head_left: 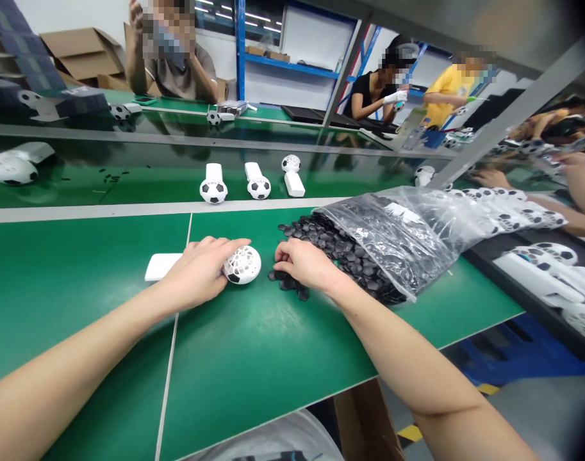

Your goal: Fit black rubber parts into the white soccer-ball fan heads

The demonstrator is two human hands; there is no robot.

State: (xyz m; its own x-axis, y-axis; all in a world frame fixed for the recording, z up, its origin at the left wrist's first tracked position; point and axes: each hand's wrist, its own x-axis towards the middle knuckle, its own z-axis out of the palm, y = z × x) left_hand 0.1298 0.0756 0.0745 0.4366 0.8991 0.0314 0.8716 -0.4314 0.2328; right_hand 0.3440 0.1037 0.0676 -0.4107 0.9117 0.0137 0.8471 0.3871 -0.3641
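While cupping the ball (244,269), handle (163,266) leftward, in the half-curled left hand (200,270), had the nearly pinched right hand (302,261) nearest the black pieces (288,283), just right of the ball, with any catch impossible to tell.

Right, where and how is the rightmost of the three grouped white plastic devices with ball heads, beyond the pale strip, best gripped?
That device is probably best pinched across the long sides of its white, block-shaped handle, from the wearer's side: the handle points that way, while the round openwork head lies farther off.
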